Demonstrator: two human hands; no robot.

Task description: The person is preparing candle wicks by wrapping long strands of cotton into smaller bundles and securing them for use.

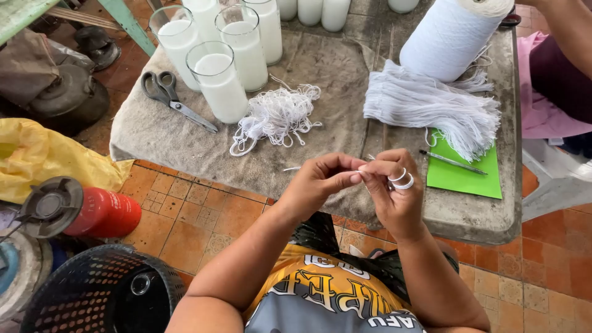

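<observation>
My left hand and my right hand meet at the fingertips over the near edge of a cloth-covered table. Together they pinch a short piece of thin white string; a loose end sticks out to the left. Silver rings sit on my right hand. A tangled pile of cut white strings lies just beyond my hands. A thick bundle of longer white strings lies to the right, below a large white thread cone.
Several glass jars of white wax stand at the back left, with grey scissors beside them. A pen rests on a green sheet. Another person's arm is at right. A red cylinder and black basket sit on the floor.
</observation>
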